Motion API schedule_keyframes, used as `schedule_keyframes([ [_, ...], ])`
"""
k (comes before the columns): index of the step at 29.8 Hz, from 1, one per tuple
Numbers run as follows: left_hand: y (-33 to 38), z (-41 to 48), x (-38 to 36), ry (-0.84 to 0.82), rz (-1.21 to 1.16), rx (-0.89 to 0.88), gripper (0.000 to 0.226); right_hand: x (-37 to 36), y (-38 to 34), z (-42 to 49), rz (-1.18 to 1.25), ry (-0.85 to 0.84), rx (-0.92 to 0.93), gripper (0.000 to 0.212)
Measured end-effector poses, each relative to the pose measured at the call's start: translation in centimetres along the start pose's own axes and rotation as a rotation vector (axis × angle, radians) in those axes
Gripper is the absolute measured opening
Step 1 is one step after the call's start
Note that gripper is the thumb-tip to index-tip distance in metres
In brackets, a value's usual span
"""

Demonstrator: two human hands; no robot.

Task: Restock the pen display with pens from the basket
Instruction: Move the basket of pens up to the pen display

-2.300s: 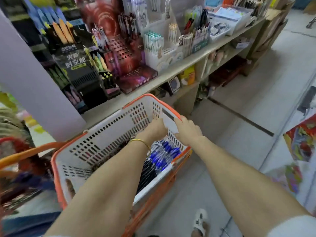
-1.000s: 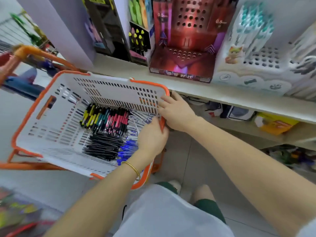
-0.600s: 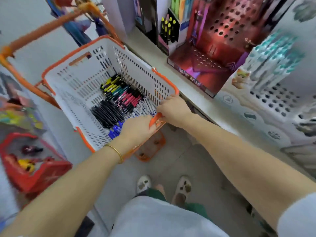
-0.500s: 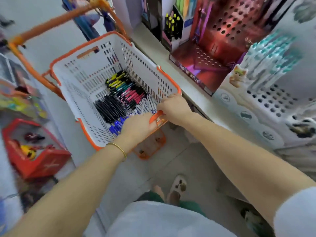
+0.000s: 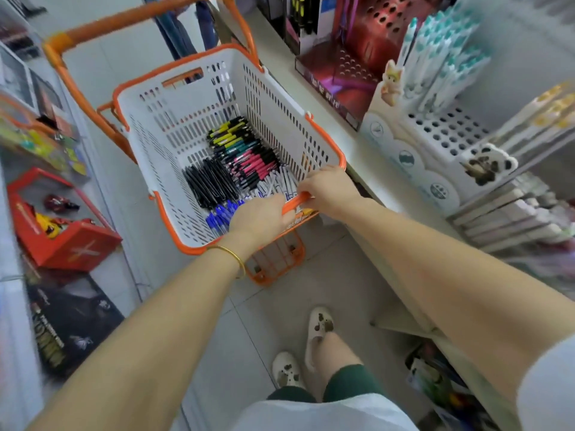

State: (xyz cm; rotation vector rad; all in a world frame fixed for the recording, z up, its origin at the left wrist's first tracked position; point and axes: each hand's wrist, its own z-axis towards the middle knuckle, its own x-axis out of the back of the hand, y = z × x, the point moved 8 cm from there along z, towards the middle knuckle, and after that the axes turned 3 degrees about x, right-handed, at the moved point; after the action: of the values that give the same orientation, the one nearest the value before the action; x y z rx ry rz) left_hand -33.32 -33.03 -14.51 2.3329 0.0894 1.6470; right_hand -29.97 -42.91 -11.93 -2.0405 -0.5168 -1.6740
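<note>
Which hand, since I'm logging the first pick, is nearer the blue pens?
Left. The left hand grips the basket rim right beside the blue pens; the right hand grips the same rim farther right, by the white pens.

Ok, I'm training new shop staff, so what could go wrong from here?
1. The left hand and right hand grip the basket at its near rim only; if it tips, the grouped pens might slide and mix.
2. The basket's corner sits close to the shelf edge; a bump might jolt the white display and topple its upright teal pens.
</note>
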Motion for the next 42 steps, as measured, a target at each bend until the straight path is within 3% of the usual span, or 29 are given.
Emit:
schedule_keyframes([
  [20,11.5,-10.8,-7.8,-0.12,-0.077,0.108,0.031,-2.2,1.7,-17.1,0.019,-0.055,0.183,0.024],
  [32,16.0,-14.9,-10.5,-0.174,-0.21,0.039,0.037,-3.7,2.2,-23.6,0.0,-0.079,0.18,0.02],
  [34,16.7,-15.5,-10.8,-0.193,-0.213,0.025,0.035,-4.0,2.3,-24.3,0.018,-0.128,0.154,0.018],
  [37,17.2,-15.9,-11.5,-0.26,-0.257,0.004,0.039,-3.8,2.8,-25.1,0.212,-0.277,0.101,0.036],
  [39,17.3,-16.0,-11.7,-0.337,-0.307,0.014,0.048,-1.8,3.9,-25.1,0.311,-0.203,0.034,0.044],
  [42,18.8,-15.8,-11.7,-0.425,-0.328,0.051,0.067,0.2,6.3,-24.7,0.082,0.022,-0.055,0.043],
])
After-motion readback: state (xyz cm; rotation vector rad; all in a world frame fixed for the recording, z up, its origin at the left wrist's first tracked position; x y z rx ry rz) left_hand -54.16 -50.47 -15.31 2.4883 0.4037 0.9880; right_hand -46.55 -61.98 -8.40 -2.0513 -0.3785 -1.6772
